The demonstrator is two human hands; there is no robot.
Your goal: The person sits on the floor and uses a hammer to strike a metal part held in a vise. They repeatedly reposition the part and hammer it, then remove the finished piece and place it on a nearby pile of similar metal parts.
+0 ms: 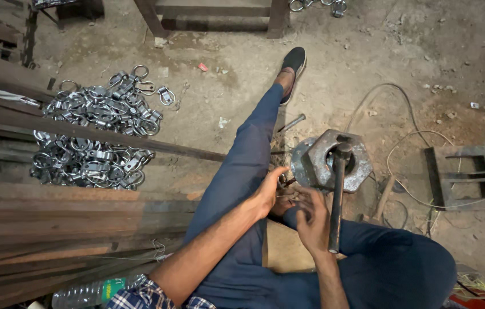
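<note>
Far to the left, on the dirt floor (380, 68), a heap of shiny metal clamps (96, 137) lay in 2 spreads, parted by a long rusty bar (139, 143) running across them. Below that sat a stack of rusty flat strips (53, 229), and a clear plastic bottle (91, 293) lay at the bottom edge beside a checked sleeve.

The person sat on the floor with 1 leg in blue trousers stretched out toward a black shoe (294, 60). The left hand (268, 191) reached in over that leg, fingers curled partly closed around a small metal piece (286, 182) pinched at the fingertips; how firmly it was gripped I could not tell. The right hand (313, 220) was just beside it, almost touching, fingers bent inward and half closed, working at the same small piece; whether it held anything itself was hidden by the fingers.

Immediately right of both hands stood a heavy hexagonal steel block (334, 161), near the fingertips. A hammer (338, 194) rested with its head on the block and its dark handle slanting down past the right hand, unheld. Further right, loose wire (408, 137) curled across the floor near a dark metal frame (460, 174).
</note>
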